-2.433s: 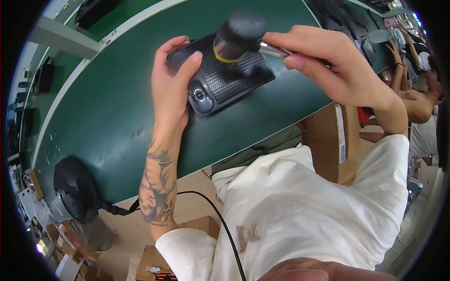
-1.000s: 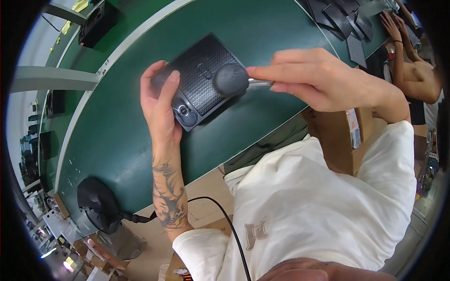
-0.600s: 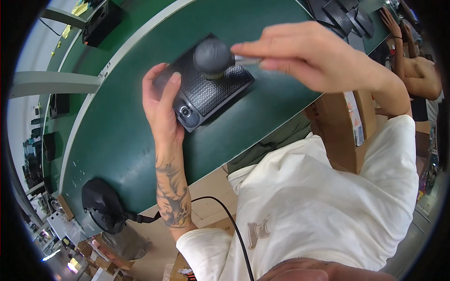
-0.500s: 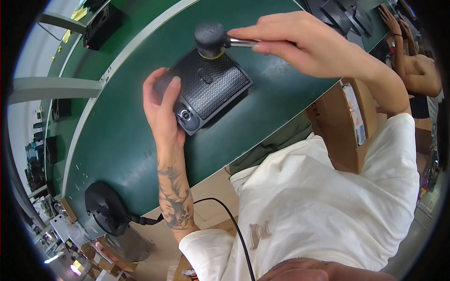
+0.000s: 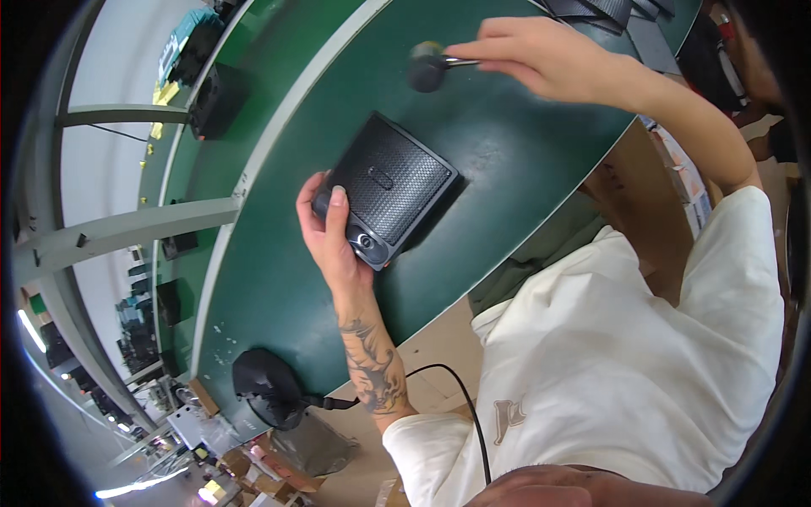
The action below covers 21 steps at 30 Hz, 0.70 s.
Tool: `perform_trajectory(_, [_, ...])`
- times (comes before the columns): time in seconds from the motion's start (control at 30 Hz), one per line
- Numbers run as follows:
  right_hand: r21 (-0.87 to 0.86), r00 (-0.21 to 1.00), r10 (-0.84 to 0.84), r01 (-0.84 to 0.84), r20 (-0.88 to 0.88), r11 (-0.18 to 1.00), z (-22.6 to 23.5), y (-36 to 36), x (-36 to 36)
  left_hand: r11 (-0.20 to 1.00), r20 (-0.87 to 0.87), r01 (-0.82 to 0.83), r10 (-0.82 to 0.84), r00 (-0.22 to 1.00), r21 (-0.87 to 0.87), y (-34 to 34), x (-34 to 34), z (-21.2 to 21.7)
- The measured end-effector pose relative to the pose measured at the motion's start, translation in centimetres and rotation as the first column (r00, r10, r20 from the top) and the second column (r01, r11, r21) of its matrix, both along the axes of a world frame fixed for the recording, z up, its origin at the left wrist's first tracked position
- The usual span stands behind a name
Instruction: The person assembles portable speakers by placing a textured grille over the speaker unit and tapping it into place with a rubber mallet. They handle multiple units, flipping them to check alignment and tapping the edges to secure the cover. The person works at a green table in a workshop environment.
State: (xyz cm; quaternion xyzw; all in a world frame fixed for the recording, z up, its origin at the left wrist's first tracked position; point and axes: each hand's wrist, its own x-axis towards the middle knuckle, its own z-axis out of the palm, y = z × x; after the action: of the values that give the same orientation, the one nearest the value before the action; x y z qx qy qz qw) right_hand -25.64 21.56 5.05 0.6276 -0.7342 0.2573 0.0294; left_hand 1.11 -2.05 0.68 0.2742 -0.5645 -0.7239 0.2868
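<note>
The black mesh-grilled speaker [image 5: 393,182] lies on the green bench [image 5: 279,287] just ahead of the left hand [image 5: 338,245], which clasps its near end, thumb on top, while the right hand [image 5: 545,63] pinches a black-headed mallet [image 5: 427,73] by its metal handle [image 5: 462,62], the head left of that hand, apart from the speaker.

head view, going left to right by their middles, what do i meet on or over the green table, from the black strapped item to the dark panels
Black strapped item → left hand → black mesh-fronted box → black-headed mallet → right hand → dark panels
</note>
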Motion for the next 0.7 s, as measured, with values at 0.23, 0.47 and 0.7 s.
perform_trajectory(0.23, [-0.139,0.955,-0.289,0.277,-0.073,0.951,-8.3,3.1,-0.1,0.517,0.214,0.172,0.022,0.977,-0.839,0.5,1.8,3.7])
perform_trajectory(0.47, [-0.350,0.994,-0.106,0.111,0.034,0.930,-8.3,3.1,0.8,-0.091,0.742,0.758,0.160,0.652,-0.646,3.1,-2.3,6.4])
perform_trajectory(0.7, [-0.397,0.983,0.103,-0.035,0.152,0.917,-7.5,3.2,1.3,0.296,0.663,0.676,-0.159,0.731,-0.675,0.1,-1.3,7.8])
